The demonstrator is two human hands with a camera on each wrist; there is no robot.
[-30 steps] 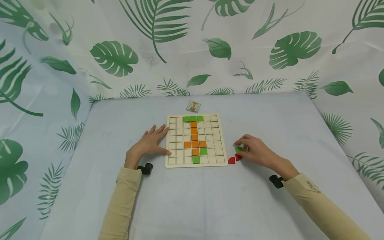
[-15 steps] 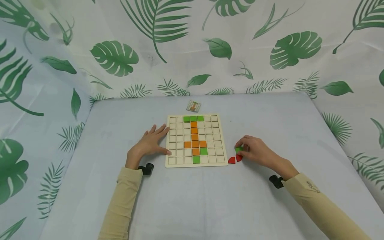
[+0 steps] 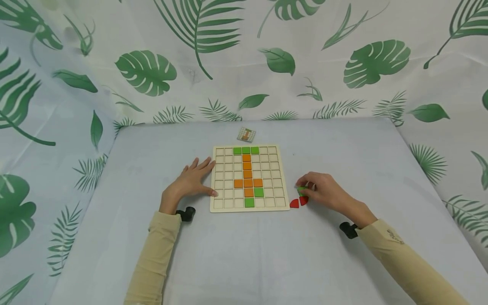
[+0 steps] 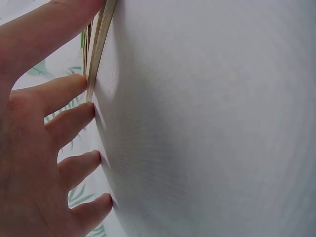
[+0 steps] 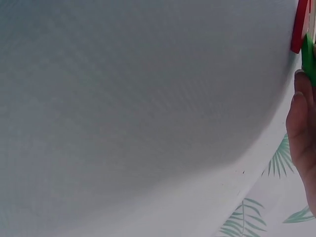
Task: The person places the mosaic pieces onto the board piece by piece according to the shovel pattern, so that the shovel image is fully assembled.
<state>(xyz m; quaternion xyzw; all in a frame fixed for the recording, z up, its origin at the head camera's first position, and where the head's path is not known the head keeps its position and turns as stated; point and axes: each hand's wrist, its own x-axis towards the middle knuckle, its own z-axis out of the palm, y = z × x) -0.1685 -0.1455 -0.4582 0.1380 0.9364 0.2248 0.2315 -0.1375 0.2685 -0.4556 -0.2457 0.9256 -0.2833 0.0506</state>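
Note:
A cream grid board point(image 3: 270, 203) lies flat on the table, with green and orange square tiles set in some of its cells. My left hand point(image 3: 190, 181) rests at the board's left edge, fingers spread, the thumb on its border; the left wrist view shows fingertips point(image 4: 76, 83) against the board's side. Right of the board, my right hand point(image 3: 323, 189) pinches a green tile point(image 3: 301, 191) between thumb and fingers, tilted up in the head view. Two red rounded pieces point(image 3: 295, 203) lie just below it, one partly beneath the thumb. The right wrist view catches only the green tile's edge point(image 5: 308, 59).
A small pattern card point(image 3: 246, 134) lies behind the board. The pale table point(image 3: 228, 254) meets a leaf-printed cloth backdrop point(image 3: 225, 63) at the back and sides. Black wrist cameras point(image 3: 187, 214) sit on both forearms.
My right hand has shifted slightly left, and the green tile in its fingers has tipped up from lying flatter. My left hand and the board stay in place.

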